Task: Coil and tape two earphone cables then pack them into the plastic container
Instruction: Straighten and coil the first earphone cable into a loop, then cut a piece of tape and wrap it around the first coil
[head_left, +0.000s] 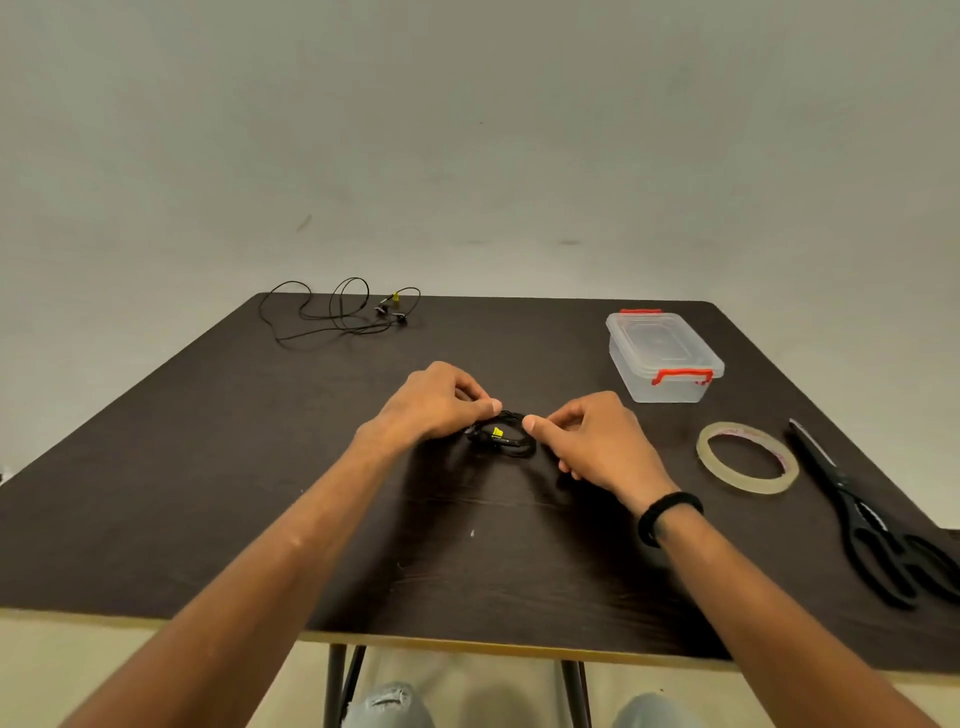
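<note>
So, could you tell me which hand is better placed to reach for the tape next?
The right hand: the tape roll lies just to its right, while the left hand can keep holding the coiled earphone.

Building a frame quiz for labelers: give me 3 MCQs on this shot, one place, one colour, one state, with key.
1. Where does the uncoiled earphone cable lie?
A. far left corner of the table
B. inside the plastic container
C. on the scissors

2. What colour are the container's latches?
A. blue
B. red
C. black

3. What state is the container's lid in?
A. off, lying beside the tape roll
B. missing
C. on the container

Key:
1 A: the loose cable sprawls at the far left corner, apart from both hands.
2 B: both latches show red against the clear plastic.
3 C: the lid sits on the box; meanwhile the left hand and right hand each keep a grip on the coiled earphone cable.
</note>
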